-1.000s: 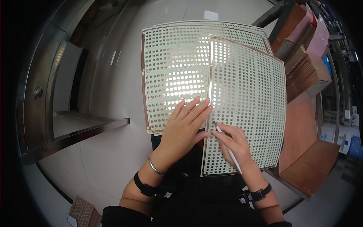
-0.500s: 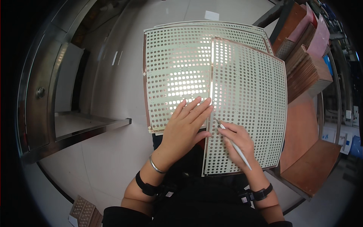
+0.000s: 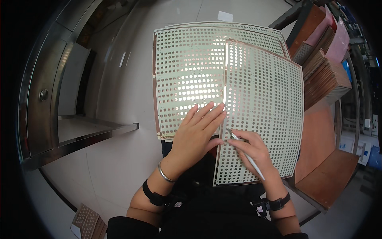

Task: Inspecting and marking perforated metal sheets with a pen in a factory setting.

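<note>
A pale green circuit board panel [image 3: 264,91] with rows of small metallic pads lies at a slant over the right part of another such panel [image 3: 169,85]. My left hand [image 3: 196,133] rests palm down with its fingers stretched out, the fingertips at the upper panel's left edge and the thumb tip touching that edge lower down. Over the lower left part of the upper panel, my right hand [image 3: 254,151] is closed around a slim white pen-shaped tool [image 3: 254,166]. Its narrow metal tip points at the pads near the left edge; whether it touches cannot be told.
Brown panels [image 3: 326,77] stand in a stack at the right, with pink sheets [image 3: 339,38] among them. Below them is a brown board [image 3: 328,177]. A metal frame [image 3: 85,137] stands at the left, and more brown panels [image 3: 86,221] sit at lower left.
My right hand and the tool tip have shifted slightly down along the upper panel's left edge. The left hand keeps its place on the panels. The whole view has moved slightly.
</note>
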{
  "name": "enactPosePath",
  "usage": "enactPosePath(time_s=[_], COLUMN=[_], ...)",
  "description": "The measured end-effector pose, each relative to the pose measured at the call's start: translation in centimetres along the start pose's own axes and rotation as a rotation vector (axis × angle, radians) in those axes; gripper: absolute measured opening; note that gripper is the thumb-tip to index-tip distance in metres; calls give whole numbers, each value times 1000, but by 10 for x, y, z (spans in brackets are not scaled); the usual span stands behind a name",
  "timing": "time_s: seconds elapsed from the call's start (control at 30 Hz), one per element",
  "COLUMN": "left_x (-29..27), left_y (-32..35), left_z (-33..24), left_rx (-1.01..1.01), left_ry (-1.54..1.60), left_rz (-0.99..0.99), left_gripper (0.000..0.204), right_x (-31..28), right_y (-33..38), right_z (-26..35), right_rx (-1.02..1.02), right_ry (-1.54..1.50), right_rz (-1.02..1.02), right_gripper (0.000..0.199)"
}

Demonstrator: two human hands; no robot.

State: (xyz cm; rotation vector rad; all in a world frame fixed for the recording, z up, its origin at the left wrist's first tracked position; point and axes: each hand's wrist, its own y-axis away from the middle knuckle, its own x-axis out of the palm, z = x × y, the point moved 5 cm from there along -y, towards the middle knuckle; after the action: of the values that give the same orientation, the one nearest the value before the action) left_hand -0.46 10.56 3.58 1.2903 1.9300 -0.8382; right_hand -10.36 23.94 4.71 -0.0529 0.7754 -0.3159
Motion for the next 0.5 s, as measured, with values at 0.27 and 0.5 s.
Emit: enactPosePath(time_s=[0.27, 0.5], left_x=[0, 0], left_y=[1, 0], left_z=[1, -2], left_rx=[-4, -2], left_ry=[2, 0], left_rz=[0, 4], left_gripper=[67, 67], right_x=[0, 0], right_y=[1, 1], right_z=[1, 1], right_rx=[-31, -46], right_ry=[14, 51], right_rz=[-10, -24], right_gripper=[43, 42])
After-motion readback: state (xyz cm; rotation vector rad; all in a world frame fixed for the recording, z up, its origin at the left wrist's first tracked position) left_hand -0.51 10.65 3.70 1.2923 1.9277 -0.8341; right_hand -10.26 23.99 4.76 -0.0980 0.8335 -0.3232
